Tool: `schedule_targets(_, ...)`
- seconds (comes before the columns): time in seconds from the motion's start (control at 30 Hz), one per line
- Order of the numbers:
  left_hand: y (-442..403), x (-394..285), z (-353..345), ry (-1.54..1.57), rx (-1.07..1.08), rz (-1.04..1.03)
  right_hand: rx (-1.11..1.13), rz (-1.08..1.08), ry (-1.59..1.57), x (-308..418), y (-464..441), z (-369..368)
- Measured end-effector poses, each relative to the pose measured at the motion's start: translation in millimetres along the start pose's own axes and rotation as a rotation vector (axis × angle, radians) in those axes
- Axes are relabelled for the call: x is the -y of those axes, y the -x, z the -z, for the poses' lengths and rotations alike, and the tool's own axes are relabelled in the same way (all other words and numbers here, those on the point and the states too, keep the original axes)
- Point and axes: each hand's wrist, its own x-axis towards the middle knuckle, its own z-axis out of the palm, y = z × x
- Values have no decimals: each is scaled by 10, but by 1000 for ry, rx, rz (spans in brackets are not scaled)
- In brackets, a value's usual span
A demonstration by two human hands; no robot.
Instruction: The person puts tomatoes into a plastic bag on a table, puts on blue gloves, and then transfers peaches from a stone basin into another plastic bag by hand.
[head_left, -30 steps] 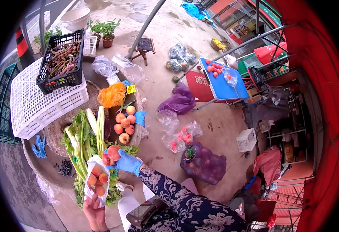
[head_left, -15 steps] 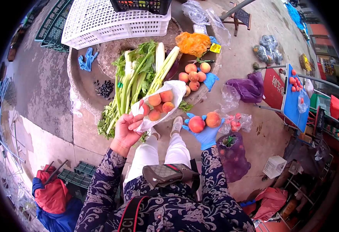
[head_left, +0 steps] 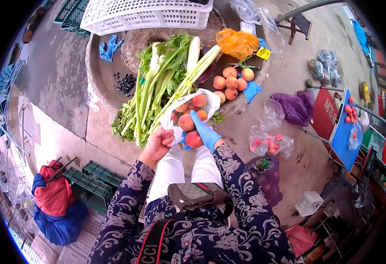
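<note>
Well off to the left of the left hand lies a red and blue cloth bundle (head_left: 54,204), with dark green crates (head_left: 89,191) between it and the person's patterned sleeve (head_left: 125,198). Farther ahead of the left hand, on a round stone table (head_left: 97,94), are a crumpled blue glove (head_left: 110,47) and a small heap of dark oval pieces (head_left: 126,84); a white crate (head_left: 149,17) stands beyond them. Leafy celery (head_left: 158,99) spreads just ahead of the left hand. The bare left hand (head_left: 158,144) is closed, its fingers curled tightly and gripping the near edge of a white bag (head_left: 211,104). The bag gapes open between and ahead of the two hands, several peaches (head_left: 198,100) lying inside it. At its mouth, the blue-gloved right hand (head_left: 205,133) is partly closed, cupped around two peaches (head_left: 194,139), with the thumb along the upper one and fingertips showing beyond the lower. Ahead of the right hand, on the stone table, sit a loose cluster of peaches (head_left: 231,82) and an orange plastic bag (head_left: 238,43). To its right, on the ground, lie clear bags of red fruit (head_left: 270,143), a purple mesh sack (head_left: 270,180) and, farther off, a purple bag (head_left: 292,108). Well to the right of both hands stands a blue table (head_left: 344,132).
</note>
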Motion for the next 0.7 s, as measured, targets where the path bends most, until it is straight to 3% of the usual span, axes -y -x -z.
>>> schedule_targets(0.13, 7, 25, 7, -1, 19, -37, 48, -69, 139, -172, -234, 117)
schedule_targets(0.27, -35, -88, 133, 78, 29, -83, 204, 53, 55, -57, 266, 273)
schedule_targets(0.3, -45, -116, 153, 125, 44, -88, 291, 37, -77, -84, 245, 508)
schedule_targets(0.4, -78, -168, 164, 110, -29, -128, 374, 288, -622, -72, 417, 760)
schedule_targets(0.43, -81, -183, 168, 150, -18, -108, 423, 343, -677, -33, 474, 859)
schedule_targets(0.53, -100, -147, 178, 149, -11, -109, 353, 436, -717, 118, 618, 901)
schedule_targets(0.57, -102, -130, 184, 144, -8, -109, 420, 458, -706, 160, 667, 908)
schedule_targets(0.7, -113, -103, 184, 98, -28, -118, 363, 705, -387, 180, 629, 994)
